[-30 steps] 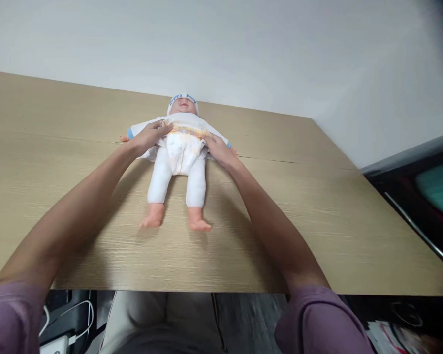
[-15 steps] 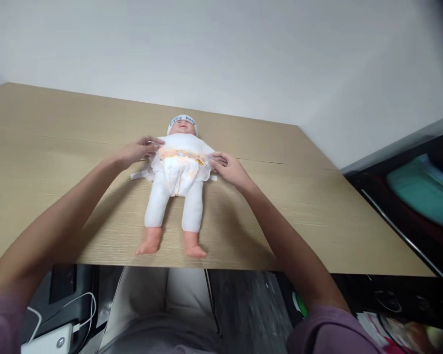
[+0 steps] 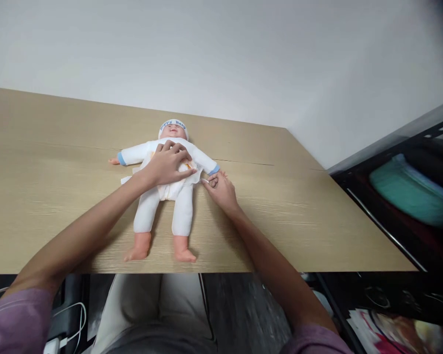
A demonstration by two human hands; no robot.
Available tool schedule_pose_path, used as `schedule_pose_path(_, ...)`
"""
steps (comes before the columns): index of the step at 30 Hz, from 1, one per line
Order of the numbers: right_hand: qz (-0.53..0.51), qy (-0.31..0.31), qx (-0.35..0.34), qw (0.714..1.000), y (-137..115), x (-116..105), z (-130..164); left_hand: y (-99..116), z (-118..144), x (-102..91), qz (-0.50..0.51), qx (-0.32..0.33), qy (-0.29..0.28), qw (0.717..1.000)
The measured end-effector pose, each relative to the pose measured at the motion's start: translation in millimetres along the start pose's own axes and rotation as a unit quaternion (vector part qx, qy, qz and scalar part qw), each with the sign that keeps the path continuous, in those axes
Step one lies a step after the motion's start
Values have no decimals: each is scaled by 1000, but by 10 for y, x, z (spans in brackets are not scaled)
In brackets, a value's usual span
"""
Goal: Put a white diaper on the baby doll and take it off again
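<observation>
A baby doll [image 3: 182, 216] in a white suit with blue cuffs and a lettered white cap lies on its back, feet toward me. Around its hips is a white diaper [image 3: 170, 191] with orange print on the front. My left hand [image 3: 170, 164] lies spread across the diaper's front and the doll's belly, covering much of both. On the right side, my right hand [image 3: 219, 189] pinches the diaper's side tab between thumb and fingers, close to the doll's cuff. Another white tab [image 3: 126, 180] sticks out loose on the left side.
The doll rests on a wooden table [image 3: 280, 211] that meets a pale wall [image 3: 206, 59] behind. A dark shelf or rack with a green item [image 3: 413, 191] stands at the right. Below the front edge are a white cable [image 3: 83, 319] and some packets [image 3: 376, 329].
My left hand has moved from the diaper's left edge onto its front. My right hand has shifted down to the right tab and closed on it. Both doll arms now show.
</observation>
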State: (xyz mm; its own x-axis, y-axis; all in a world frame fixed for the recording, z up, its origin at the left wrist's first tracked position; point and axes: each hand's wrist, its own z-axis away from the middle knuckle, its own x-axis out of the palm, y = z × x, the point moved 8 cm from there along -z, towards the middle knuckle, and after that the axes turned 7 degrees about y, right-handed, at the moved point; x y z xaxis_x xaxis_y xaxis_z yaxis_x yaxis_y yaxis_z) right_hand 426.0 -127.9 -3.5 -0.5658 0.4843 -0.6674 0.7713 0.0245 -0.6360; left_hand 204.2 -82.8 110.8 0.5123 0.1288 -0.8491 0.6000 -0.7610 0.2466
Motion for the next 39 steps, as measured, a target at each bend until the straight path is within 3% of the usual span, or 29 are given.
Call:
schedule_pose_path(4,-27,-57,51,997,68,56,-9,-38,29,53,-35,-15,-3,999)
schedule_pose_path(11,-204,-110,36,972,-131,-57,-81,-55,26,44,-39,-39,-15,998)
schedule_pose_path(15,-276,-127,57,951,-344,-50,-227,-48,27,35,-27,-42,-15,999)
schedule_pose_path(19,-281,-141,17,949,-713,155,-382,-20,29,61,-16,-33,-2,999)
schedule_pose_path(23,-264,-134,-21,955,-963,310,-341,-79,11,57,-5,-43,-13,999)
schedule_pose_path(26,-228,-36,-107,967,-1062,125,-186,-215,2,-6,83,-41,-93,991)
schedule_pose_path(29,-212,30,-213,953,-1120,-76,43,-472,22,-183,215,-70,-147,963)
schedule_pose_path(33,-201,24,-298,933,-1127,-102,241,-987,101,-380,243,-177,-106,948)
schedule_pose_path(39,-192,20,-297,935,-1077,-34,268,-1305,416,-234,255,-227,-139,930)
